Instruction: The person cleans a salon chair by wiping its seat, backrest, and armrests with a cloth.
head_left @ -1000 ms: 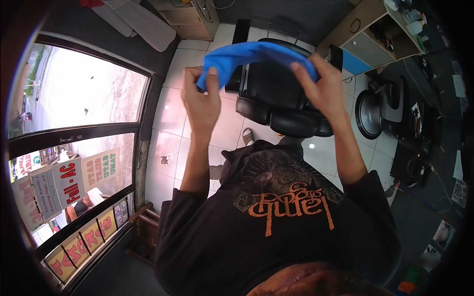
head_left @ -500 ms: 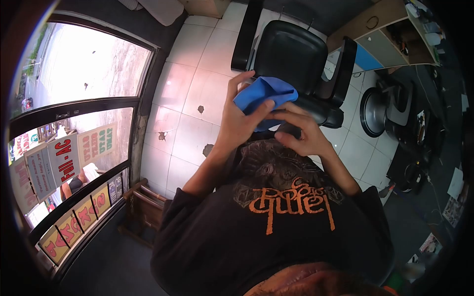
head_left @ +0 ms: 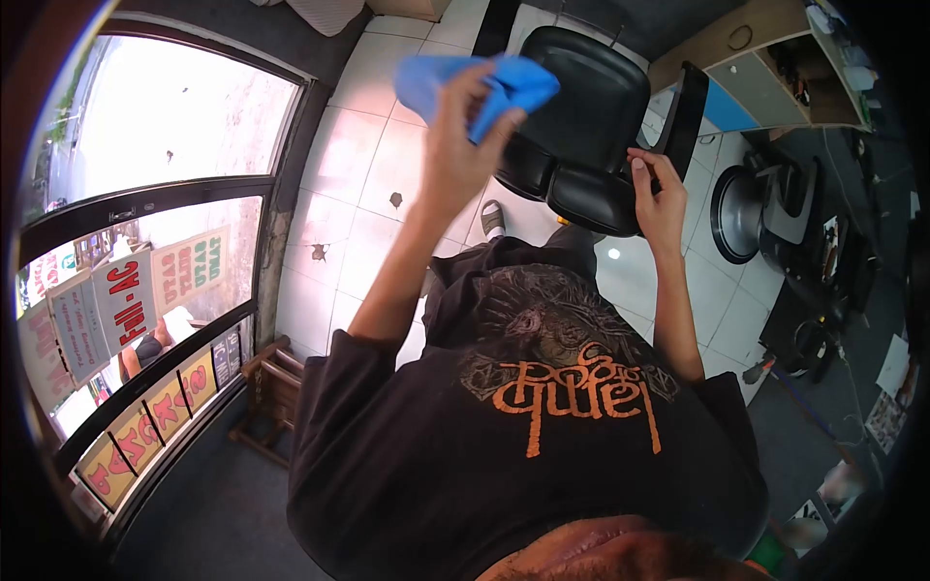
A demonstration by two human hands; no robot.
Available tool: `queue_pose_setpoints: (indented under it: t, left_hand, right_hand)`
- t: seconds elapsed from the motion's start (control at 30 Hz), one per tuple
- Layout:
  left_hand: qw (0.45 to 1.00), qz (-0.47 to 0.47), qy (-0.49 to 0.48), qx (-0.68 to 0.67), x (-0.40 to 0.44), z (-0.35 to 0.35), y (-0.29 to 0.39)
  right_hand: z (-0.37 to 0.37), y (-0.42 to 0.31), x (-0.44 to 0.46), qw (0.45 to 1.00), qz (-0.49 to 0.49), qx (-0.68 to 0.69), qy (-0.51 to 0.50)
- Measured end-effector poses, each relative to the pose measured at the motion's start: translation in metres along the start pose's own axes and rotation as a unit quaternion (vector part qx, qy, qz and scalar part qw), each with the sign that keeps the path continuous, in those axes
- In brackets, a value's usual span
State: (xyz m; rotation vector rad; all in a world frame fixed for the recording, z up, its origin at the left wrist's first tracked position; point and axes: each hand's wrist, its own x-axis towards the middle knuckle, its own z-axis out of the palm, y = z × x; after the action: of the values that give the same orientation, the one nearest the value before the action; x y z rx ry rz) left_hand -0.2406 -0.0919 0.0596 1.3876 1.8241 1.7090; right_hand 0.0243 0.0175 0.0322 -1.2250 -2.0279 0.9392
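A blue cloth (head_left: pixel 518 87), blurred by motion, is bunched in my left hand (head_left: pixel 460 145), whose fingers and thumb close on it. The cloth hangs in the air over the left side of the black padded chair (head_left: pixel 581 97) and the tiled floor. My right hand (head_left: pixel 661 198) is loosely curled near the chair's right side, beside the armrest (head_left: pixel 690 116). Its thumb and fingers are apart, and nothing shows in them. Whether the fingertips touch the chair I cannot tell.
Light floor tiles (head_left: pixel 339 184) with dark broken spots lie to the left. A framed window (head_left: pixel 174 203) with signs fills the left side, and a wooden stool (head_left: pixel 276 392) stands below it. On the right are a round black-rimmed object (head_left: pixel 741 215), a cabinet (head_left: pixel 751 82) and a cluttered counter.
My left hand has moved up and left with the blue cloth. My right hand has come away from the cloth and moved right toward the armrest. The hands are now far apart.
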Motion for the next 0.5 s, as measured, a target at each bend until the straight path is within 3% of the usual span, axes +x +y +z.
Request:
queue_pose_setpoints:
  t: [0.13,0.2,0.3,0.43,0.5]
  left_hand:
    - [0.972,-0.053,-0.225,0.046,-0.058,0.033,0.0]
    - [0.981,-0.03,-0.189,0.04,-0.065,0.032,-0.01]
    - [0.989,-0.014,-0.133,0.07,-0.051,0.019,-0.031]
    - [0.941,0.159,-0.218,0.205,-0.04,0.039,-0.059]
    - [0.94,0.157,-0.224,0.203,-0.04,0.044,-0.073]
  right_hand:
    - [0.016,0.029,-0.013,0.999,-0.025,-0.022,-0.005]
    - [0.024,0.036,-0.02,0.997,-0.062,-0.041,0.013]
    - [0.02,0.028,-0.021,1.0,-0.016,-0.008,0.001]
    - [0.006,0.032,-0.013,0.999,-0.029,0.001,0.017]
    - [-0.009,0.061,-0.013,0.997,-0.034,-0.068,0.033]
